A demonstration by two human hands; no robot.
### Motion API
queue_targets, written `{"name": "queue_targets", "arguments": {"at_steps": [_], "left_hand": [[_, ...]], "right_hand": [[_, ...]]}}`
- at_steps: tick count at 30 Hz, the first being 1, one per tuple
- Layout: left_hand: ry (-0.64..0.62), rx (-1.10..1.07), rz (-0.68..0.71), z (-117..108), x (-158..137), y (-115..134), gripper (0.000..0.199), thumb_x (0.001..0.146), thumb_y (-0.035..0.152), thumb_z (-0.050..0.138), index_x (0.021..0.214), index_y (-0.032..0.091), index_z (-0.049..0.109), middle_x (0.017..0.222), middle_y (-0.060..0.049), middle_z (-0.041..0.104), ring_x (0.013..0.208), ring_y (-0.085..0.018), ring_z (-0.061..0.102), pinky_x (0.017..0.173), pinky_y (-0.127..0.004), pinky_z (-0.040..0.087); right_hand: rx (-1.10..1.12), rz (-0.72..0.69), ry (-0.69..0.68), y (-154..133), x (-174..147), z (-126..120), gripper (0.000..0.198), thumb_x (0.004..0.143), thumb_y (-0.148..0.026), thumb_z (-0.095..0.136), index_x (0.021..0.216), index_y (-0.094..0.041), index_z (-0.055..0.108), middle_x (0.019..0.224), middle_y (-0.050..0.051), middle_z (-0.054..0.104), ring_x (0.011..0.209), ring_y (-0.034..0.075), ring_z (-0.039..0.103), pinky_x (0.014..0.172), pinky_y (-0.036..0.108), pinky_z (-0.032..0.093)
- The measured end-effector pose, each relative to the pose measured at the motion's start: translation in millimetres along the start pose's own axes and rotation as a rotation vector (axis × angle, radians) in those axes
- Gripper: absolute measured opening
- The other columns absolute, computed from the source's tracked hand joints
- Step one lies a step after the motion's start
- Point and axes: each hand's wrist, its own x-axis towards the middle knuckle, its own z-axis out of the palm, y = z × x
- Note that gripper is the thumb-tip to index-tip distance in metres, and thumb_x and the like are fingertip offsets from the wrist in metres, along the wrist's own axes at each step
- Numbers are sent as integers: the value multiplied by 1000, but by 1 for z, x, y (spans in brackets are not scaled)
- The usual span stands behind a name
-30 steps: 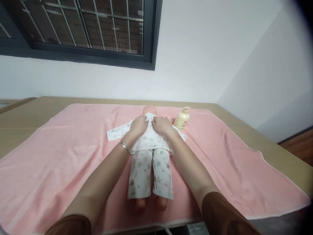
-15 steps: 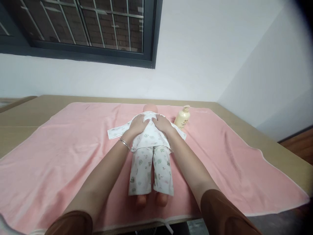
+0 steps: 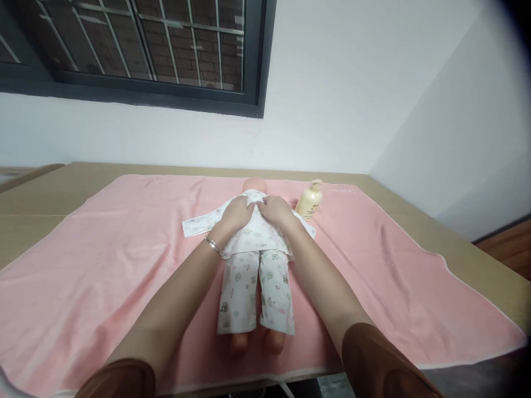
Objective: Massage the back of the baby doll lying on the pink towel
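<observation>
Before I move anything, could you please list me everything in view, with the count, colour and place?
Walls: two, white, behind and right
Window: one, dark-framed, barred, upper left
Wooden surface: one, brown, right edge
Table: one, tan, centre
Cloth: one, pink, on table
Bottle: one, pale yellow, right of doll
Doll: one, pinkish head, lying on cloth
Top: one, white patterned, on doll
Trousers: one pair, white patterned, on doll
Bracelet: one, silver, left wrist
Sleeves: two, brown, bottom
Left hand: one, bare, on top's left
Right hand: one, bare, on top's right
</observation>
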Motion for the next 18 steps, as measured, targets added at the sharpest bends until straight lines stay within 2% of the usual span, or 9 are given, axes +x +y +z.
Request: {"name": "queue_targets", "arguments": {"at_steps": [3,7,9,12,14,18], "left_hand": [[19,-48,3,10,5,-12,52,102,44,42,136,8,58,145,-20,59,136,-31,54,115,-42,39],[-7,-29,-7,9,5,-12,52,102,43,40,135,7,59,146,-22,58,137,-32,52,116,-43,38],[-21,-8,-6,2,2,-3,45,102,37,40,128,8,62,140,-22,62,132,-33,57,111,-43,42],[-56,55,-26,-9,-5,12,33,100,29,43,114,12,68,122,-21,71,113,-34,67,95,-43,52],[-84,112,-47,-15,-8,18,26,98,25,46,106,15,70,111,-19,74,102,-34,70,87,-42,54],[-54,103,-51,-15,-8,18,28,99,32,47,99,18,71,106,-16,75,101,-32,71,84,-39,53]], "right_hand": [[44,-17,28,15,14,14,50,105,-47,36,125,-13,66,136,17,65,126,30,59,98,35,44],[15,-45,41,21,20,22,53,106,-46,33,130,-9,61,138,20,62,128,31,57,102,37,42],[-12,-71,35,17,16,18,50,106,-43,33,126,-9,63,132,19,66,122,31,61,97,36,44],[-75,-105,-2,5,5,5,39,105,-33,35,120,-13,66,121,17,71,110,30,66,86,34,46],[-125,-104,-49,-4,-3,-4,34,102,-26,40,115,-14,69,116,16,73,103,29,68,80,33,46],[-129,-75,-71,-10,-9,-11,32,100,-24,42,111,-16,72,115,15,73,102,29,69,78,32,46]]}}
